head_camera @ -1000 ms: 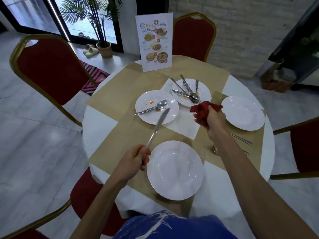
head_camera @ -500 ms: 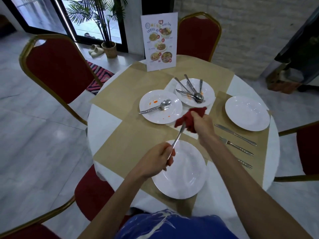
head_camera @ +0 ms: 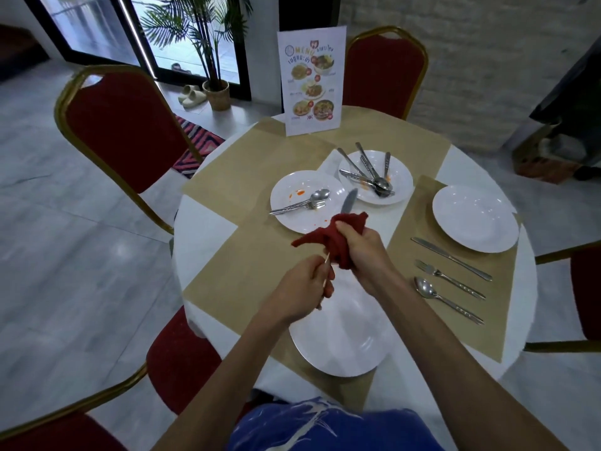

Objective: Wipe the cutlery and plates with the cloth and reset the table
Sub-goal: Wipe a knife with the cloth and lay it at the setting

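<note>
Cloth point(head_camera: 331, 239) slid down knife point(head_camera: 348, 201) | left hand point(head_camera: 299, 288) grips handle | right hand point(head_camera: 367, 255) fingers clutch cloth | tip over dirty plate point(head_camera: 292, 219) rim

Your cloth point(head_camera: 322, 240) hides the knife point(head_camera: 349, 200) mid-length; your left hand point(head_camera: 300, 288) covers its handle and part of the near plate point(head_camera: 341, 346).

Shiny metal knife point(head_camera: 348, 200) in soft red cloth point(head_camera: 338, 236) (matt), above glossy white plate point(head_camera: 341, 346)

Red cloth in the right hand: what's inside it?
The knife runs through the cloth, gripped by the right hand. Its blade tip sticks out above; the left hand holds the handle. The wrapped middle is hidden.
</note>
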### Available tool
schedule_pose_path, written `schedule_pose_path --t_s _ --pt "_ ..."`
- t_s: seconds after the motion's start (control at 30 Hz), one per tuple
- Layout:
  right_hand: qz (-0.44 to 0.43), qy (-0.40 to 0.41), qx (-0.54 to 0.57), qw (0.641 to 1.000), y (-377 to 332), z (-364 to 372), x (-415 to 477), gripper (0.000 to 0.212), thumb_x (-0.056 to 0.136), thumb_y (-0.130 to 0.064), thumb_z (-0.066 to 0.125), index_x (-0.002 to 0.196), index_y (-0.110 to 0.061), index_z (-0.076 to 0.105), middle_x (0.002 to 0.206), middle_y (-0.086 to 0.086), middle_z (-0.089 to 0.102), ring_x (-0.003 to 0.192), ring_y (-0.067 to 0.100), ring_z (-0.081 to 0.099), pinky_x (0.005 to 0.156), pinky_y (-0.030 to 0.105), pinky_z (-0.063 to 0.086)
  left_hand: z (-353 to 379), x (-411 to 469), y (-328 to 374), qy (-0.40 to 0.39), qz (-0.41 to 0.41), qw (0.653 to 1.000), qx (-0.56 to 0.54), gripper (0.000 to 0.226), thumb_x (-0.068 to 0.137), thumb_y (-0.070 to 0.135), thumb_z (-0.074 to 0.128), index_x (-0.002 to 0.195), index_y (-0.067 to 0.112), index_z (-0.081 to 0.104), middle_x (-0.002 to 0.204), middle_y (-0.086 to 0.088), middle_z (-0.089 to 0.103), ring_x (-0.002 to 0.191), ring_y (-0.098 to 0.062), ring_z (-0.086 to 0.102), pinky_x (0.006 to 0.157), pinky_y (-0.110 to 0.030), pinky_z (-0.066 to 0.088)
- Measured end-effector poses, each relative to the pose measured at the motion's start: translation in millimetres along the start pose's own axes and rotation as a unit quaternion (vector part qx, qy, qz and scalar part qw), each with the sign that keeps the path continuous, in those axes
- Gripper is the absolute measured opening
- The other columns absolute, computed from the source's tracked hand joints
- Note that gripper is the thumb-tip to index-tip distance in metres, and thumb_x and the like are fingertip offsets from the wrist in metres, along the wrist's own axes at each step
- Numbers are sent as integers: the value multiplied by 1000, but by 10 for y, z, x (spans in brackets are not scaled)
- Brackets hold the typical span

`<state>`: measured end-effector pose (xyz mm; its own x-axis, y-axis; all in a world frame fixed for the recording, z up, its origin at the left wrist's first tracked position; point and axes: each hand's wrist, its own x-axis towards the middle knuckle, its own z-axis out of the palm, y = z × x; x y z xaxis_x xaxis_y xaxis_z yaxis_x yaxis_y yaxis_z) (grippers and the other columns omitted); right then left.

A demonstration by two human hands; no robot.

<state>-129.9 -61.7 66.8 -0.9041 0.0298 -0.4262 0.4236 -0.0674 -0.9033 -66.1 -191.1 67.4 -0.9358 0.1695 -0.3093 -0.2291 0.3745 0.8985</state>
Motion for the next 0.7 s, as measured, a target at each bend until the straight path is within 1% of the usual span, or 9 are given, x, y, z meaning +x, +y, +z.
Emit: schedule_pose_path --t_s 0.07,0.13,0.2,0.33,0.4,0.47,0.57,0.63,0.7 --pt "-9 35 -27 999 -55 -94 58 20 100 -20 61 84 -12 71 68 7 72 67 25 66 65 38 55 14 -103 -55 -15 7 1000 11 29 107 25 36 85 20 54 63 9 59 58 -11 53 62 -27 51" --pt "-14 61 -43 997 -68 -200 130 20 99 -19 60 85 -9 70 65 9 70 61 25 62 56 34 49 12 -189 -103 -23 6 1000 12 29 107 24 37 85 20 56 62 8 61 59 -11 55 63 -26 52" --pt "-7 91 -24 995 -57 -300 210 17 99 -16 61 92 -3 70 66 10 70 60 25 61 57 34 48 -8 -273 -140 -27 2 1000 4 30 107 23 38 87 16 59 63 7 63 59 -12 56 64 -27 53" --pt "5 155 52 987 -96 -499 318 16 99 -11 60 84 -11 65 72 9 67 61 18 60 57 31 53 -177 -422 -292 -38 -27 998 -35 31 106 19 42 87 10 65 71 3 69 64 -12 61 69 -29 55" --pt "8 161 47 986 -98 -530 317 16 100 -13 58 86 -11 64 71 11 66 57 17 59 57 32 55 -274 -436 -370 -14 -45 998 -51 31 106 16 44 84 11 65 72 3 68 61 -11 58 68 -31 53" --pt "4 111 7 994 -39 -407 229 22 103 -21 57 89 -8 68 76 15 70 59 20 64 60 34 56 -341 -376 -412 37 -59 997 -38 31 105 15 44 82 13 66 70 5 65 56 -11 56 64 -29 51" --pt "-4 -25 -50 998 159 -31 17 42 106 -35 52 98 0 73 81 17 75 63 20 67 57 29 56 -312 -239 -344 83 -52 995 -2 29 104 18 44 85 17 67 69 8 65 54 -9 57 60 -23 49" --pt "0 -68 -57 996 265 176 -91 40 105 -38 54 101 -3 74 83 12 76 72 20 70 66 33 58 -232 -198 -276 78 -28 996 20 27 103 17 43 86 22 63 69 8 67 55 -8 59 61 -25 52" --pt "4 -64 -45 997 302 278 -153 30 103 -32 59 102 -6 73 81 6 76 73 20 69 64 32 54 -156 -214 -256 75 -7 997 27 26 102 13 43 85 24 59 69 8 67 57 -7 61 63 -29 56"
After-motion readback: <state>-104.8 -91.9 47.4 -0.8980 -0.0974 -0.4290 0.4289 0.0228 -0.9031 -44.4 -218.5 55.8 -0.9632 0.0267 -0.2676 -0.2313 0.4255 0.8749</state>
